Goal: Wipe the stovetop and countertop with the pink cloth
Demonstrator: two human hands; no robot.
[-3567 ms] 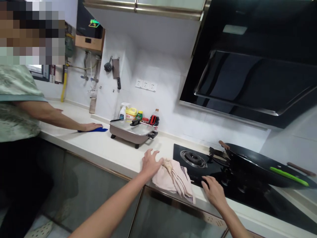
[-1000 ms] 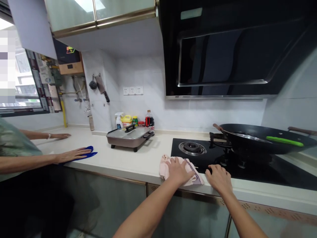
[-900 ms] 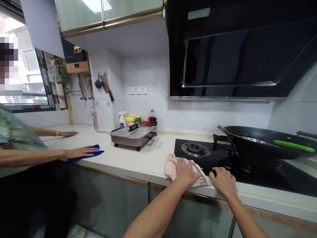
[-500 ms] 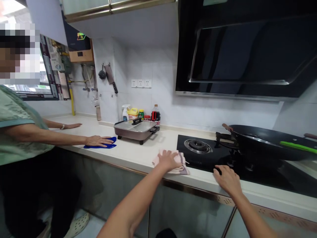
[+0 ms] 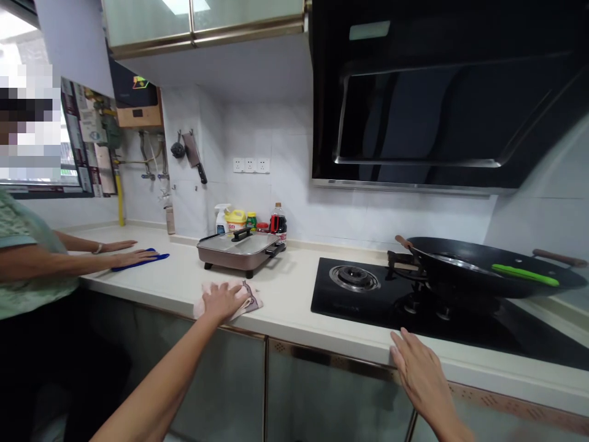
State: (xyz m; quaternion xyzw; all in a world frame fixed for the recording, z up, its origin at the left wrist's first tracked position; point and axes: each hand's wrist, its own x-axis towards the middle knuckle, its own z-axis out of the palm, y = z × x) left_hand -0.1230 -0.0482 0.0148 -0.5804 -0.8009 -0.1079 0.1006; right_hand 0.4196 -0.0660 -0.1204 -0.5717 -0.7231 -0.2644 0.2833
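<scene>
My left hand [image 5: 223, 302] presses down on a pink and white cloth [image 5: 254, 301], its fingers bent over the folds. The cloth lies bunched on the white countertop [image 5: 289, 301], near its front edge. Just behind it stands an electric pan [image 5: 237, 250] with a glass lid. My right hand [image 5: 416, 362] is at the counter's front edge, before the black gas stove [image 5: 368, 313]. Its fingers are stretched out and it holds nothing.
To the left, another person's hand [image 5: 138, 258] lies on a blue cloth [image 5: 159, 258]. A wok [image 5: 460, 264] with a green-handled utensil [image 5: 524, 274] sits on the stove. A cleaver [image 5: 196, 156] hangs on the wall, and bottles [image 5: 278, 221] stand behind the pan. Above is a range hood [image 5: 423, 110].
My left hand has slid the pink cloth left along the counter, away from the stove. My right hand has come slightly down at the edge. The other person's blue cloth has moved left.
</scene>
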